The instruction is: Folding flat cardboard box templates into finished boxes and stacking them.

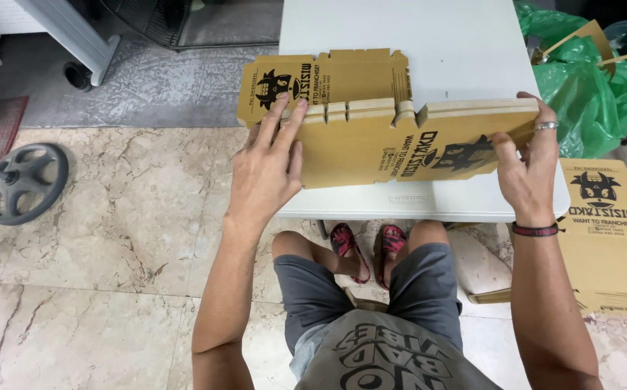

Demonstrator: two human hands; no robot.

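- Several things crowd the white table (458, 43): a green plastic bag (588, 87) with brown card scraps poking out sits at its right edge, and a stack of flat printed box blanks (606, 238) lies lower right, beside the person's right forearm.
- On the marble floor to the left stands a grey wheel-shaped base (21, 180), well apart from the table; a white frame leg with a castor (75, 50) shows at top left.
- Below the table edge are the person's knees in grey shorts and red sandals (368, 245).
- Nothing lies between the hands and the card; the table behind it is bare.
- One brown cardboard box blank (371, 119) rests on the near part of the table, its left end jutting past the table's left edge. It is die-cut with notched tabs and bears black printing and a cartoon animal figure. The near long panel is folded up along a crease and leans toward the person, while the far panel lies flat.
- The left hand (266, 170) is spread, palm down, fingers stretched flat over the left end of the raised panel and reaching onto the flat part.
- The right hand (526, 162), wearing a ring and a dark wristband, clasps the panel's right end, fingers curled over its top edge and thumb pressed on the near face.
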